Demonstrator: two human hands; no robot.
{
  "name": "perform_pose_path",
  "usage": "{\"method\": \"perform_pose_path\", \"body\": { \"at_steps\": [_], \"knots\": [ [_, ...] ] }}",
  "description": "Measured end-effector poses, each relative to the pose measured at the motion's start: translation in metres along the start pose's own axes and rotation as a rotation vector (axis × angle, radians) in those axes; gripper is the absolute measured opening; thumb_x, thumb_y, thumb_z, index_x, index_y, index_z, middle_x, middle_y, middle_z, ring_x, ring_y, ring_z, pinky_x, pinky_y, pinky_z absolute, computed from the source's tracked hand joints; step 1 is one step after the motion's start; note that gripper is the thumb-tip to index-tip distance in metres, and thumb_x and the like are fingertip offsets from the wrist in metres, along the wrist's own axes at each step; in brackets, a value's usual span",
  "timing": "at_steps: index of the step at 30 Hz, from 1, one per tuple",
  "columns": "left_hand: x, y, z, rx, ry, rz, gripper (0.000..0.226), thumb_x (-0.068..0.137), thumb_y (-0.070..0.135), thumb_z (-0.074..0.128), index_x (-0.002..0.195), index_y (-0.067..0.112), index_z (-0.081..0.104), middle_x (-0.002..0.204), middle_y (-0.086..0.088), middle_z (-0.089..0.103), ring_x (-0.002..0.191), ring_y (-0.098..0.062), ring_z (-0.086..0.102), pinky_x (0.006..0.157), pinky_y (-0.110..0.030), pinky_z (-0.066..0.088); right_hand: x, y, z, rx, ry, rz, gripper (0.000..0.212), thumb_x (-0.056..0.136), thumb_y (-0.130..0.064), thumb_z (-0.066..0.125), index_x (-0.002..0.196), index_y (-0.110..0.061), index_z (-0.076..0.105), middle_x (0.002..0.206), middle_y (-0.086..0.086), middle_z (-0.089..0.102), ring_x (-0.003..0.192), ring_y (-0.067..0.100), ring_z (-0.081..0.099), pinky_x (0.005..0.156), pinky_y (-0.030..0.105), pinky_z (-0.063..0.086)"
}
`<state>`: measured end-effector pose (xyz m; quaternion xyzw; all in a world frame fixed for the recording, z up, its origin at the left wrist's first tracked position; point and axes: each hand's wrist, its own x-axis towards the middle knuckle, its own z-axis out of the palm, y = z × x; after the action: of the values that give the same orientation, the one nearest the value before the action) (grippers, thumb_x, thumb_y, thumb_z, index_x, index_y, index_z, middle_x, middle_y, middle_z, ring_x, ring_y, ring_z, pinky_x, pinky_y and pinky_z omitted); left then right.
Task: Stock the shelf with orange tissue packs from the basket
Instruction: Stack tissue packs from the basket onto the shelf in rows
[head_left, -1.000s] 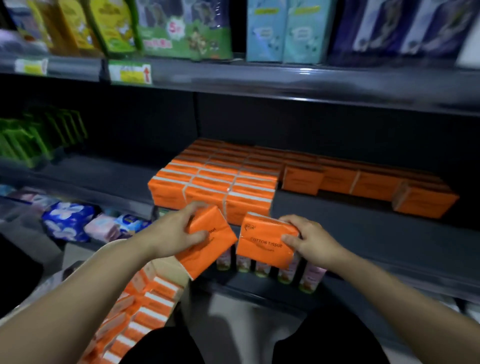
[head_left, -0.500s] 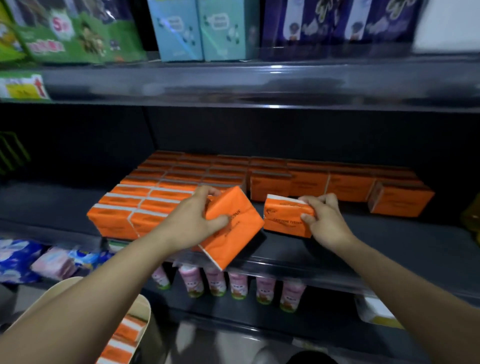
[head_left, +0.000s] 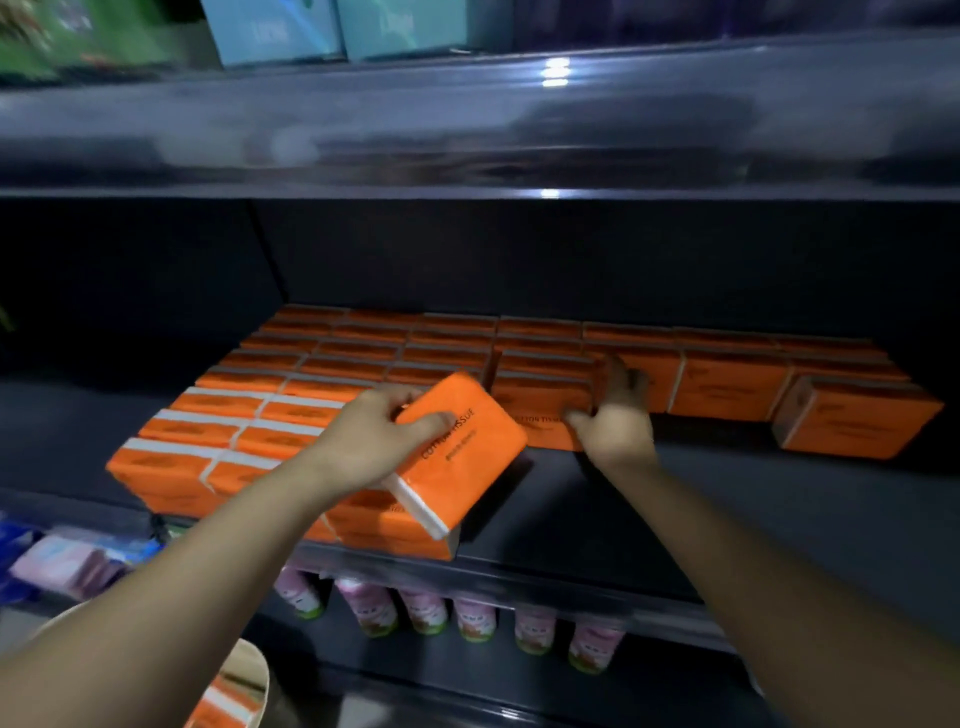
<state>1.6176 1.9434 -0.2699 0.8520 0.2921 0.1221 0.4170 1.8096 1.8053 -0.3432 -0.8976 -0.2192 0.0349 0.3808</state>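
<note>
My left hand (head_left: 374, 441) grips a tilted orange tissue pack (head_left: 462, 457) above the front of the dark shelf (head_left: 675, 509). My right hand (head_left: 615, 421) holds a second orange pack (head_left: 540, 413) with thumb in front and fingers over its top, setting it against the row at the back. Several orange packs (head_left: 260, 415) lie in rows on the shelf's left half, with more (head_left: 857, 421) along the back right. The basket (head_left: 249, 675) shows at the bottom left with orange packs inside.
The upper shelf (head_left: 467, 124) hangs low over the work space and carries teal boxes (head_left: 322, 26). Pink bottles (head_left: 426, 613) line the shelf below. Pink and blue packs (head_left: 62, 561) lie at the lower left. Bare shelf surface lies in front of the right-hand row.
My right hand has pushed its pack further back onto the shelf, up against the row. My left hand has lifted its pack slightly up and forward. The camera has moved closer.
</note>
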Motion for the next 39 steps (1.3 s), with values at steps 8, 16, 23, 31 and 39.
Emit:
{"method": "perform_pose_path", "body": {
  "at_steps": [8, 16, 23, 31, 39],
  "knots": [
    [0.002, -0.009, 0.001, -0.099, -0.002, -0.069, 0.008, 0.087, 0.038, 0.062, 0.090, 0.030, 0.061, 0.087, 0.009, 0.069, 0.079, -0.007, 0.065, 0.063, -0.017, 0.045, 0.001, -0.004, 0.020, 0.074, -0.046, 0.028, 0.040, 0.087, -0.020, 0.064, 0.124, -0.012, 0.052, 0.123, 0.010, 0.059, 0.115, 0.027, 0.055, 0.094, 0.029, 0.042],
    [0.001, -0.003, 0.001, -0.056, 0.017, -0.019, 0.017, 0.086, 0.036, 0.064, 0.101, 0.027, 0.065, 0.090, 0.008, 0.070, 0.080, -0.007, 0.066, 0.069, -0.020, 0.049, -0.003, -0.002, 0.012, 0.123, -0.037, 0.026, 0.051, 0.085, -0.021, 0.067, 0.131, -0.014, 0.046, 0.127, 0.009, 0.057, 0.117, 0.027, 0.054, 0.092, 0.027, 0.041],
    [-0.004, 0.019, 0.008, -0.049, -0.044, 0.103, 0.029, 0.078, 0.028, 0.075, 0.104, 0.021, 0.065, 0.091, 0.004, 0.072, 0.081, -0.011, 0.069, 0.074, -0.027, 0.054, -0.033, -0.021, -0.038, 0.316, -0.067, -0.137, 0.050, 0.091, -0.042, 0.054, 0.132, -0.014, 0.050, 0.122, 0.007, 0.060, 0.114, 0.020, 0.055, 0.089, 0.022, 0.039],
    [-0.015, 0.032, 0.025, 0.146, -0.126, 0.301, 0.070, 0.066, 0.035, 0.082, 0.128, 0.022, 0.053, 0.118, 0.004, 0.060, 0.111, -0.009, 0.056, 0.088, -0.010, 0.040, -0.069, -0.004, -0.069, 0.418, -0.526, -0.220, 0.035, 0.081, -0.010, 0.070, 0.112, -0.017, 0.056, 0.085, -0.010, 0.061, 0.073, -0.003, 0.061, 0.069, 0.016, 0.046],
    [-0.019, -0.015, 0.009, 0.895, -0.291, 0.127, 0.120, 0.059, 0.055, 0.080, 0.151, 0.028, 0.008, 0.159, 0.004, 0.003, 0.145, -0.020, 0.003, 0.116, -0.044, 0.017, -0.065, 0.048, -0.048, 0.229, -0.166, 0.043, 0.030, 0.078, -0.018, 0.073, 0.104, -0.015, 0.058, 0.101, 0.002, 0.062, 0.091, 0.018, 0.059, 0.082, 0.034, 0.051]
  ]
}}
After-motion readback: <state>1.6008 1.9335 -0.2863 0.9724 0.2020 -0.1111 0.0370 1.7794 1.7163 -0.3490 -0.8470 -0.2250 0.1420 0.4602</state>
